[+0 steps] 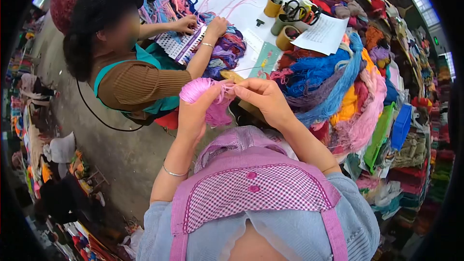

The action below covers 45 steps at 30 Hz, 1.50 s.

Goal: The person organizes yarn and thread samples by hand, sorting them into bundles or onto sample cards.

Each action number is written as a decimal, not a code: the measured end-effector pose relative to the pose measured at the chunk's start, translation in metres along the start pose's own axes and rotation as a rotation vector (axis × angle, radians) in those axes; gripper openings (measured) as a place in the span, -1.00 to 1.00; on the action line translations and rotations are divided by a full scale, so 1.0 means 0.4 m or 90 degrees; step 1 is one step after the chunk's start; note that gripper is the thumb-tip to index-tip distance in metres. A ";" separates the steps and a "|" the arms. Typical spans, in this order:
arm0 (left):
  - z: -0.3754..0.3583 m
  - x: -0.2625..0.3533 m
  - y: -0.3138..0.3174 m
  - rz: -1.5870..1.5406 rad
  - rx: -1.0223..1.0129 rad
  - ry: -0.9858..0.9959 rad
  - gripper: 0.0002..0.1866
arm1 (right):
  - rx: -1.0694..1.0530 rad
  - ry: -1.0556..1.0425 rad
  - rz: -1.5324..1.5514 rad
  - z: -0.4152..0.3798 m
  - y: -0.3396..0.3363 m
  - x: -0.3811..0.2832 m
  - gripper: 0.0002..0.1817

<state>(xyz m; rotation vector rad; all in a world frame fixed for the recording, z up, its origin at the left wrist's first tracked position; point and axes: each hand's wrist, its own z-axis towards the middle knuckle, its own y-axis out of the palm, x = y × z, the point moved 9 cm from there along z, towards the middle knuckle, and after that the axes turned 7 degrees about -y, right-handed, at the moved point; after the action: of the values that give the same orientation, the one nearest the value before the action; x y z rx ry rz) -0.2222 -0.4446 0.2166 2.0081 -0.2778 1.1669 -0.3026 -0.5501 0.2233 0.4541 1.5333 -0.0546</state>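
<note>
My left hand is closed around a pink yarn skein, its bundle bulging above the thumb and its loose end hanging below. Against it, the fingers of my right hand are pinched together on thin pink strands at the skein's edge. The two hands nearly touch in front of my checked apron. Just beyond them lies the pointed end of a yellowish object, partly hidden.
On the white table lie piled coloured yarns, a paper sheet, tube holders with scissors, and a green card. A co-worker at left handles threads over a white punched board.
</note>
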 end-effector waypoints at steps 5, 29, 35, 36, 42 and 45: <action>-0.021 -0.026 0.015 -0.068 -0.051 -0.078 -0.72 | -0.003 -0.009 0.025 -0.037 0.014 -0.020 -0.77; -0.020 0.005 -0.014 -0.061 0.015 0.016 -0.79 | -0.010 -0.011 0.040 0.015 0.040 0.001 -0.80; -0.013 -0.015 -0.020 -0.098 0.018 -0.015 -0.80 | -0.034 0.014 0.020 0.009 0.046 -0.012 -0.78; -0.011 -0.018 -0.023 -0.088 0.023 -0.015 -0.80 | -0.033 0.013 0.020 0.008 0.045 -0.008 -0.78; -0.020 -0.008 -0.010 -0.078 0.010 -0.008 -0.78 | -0.005 -0.040 0.031 0.012 0.022 -0.006 -0.77; -0.024 0.014 -0.002 0.122 0.036 0.141 -0.76 | 0.003 0.033 0.073 0.008 0.035 0.008 -0.75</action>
<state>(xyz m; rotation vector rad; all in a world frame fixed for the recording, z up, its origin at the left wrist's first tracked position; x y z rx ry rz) -0.2248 -0.4359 0.2234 1.9114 -0.3341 1.5199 -0.2951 -0.5374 0.2235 0.5500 1.5559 0.0434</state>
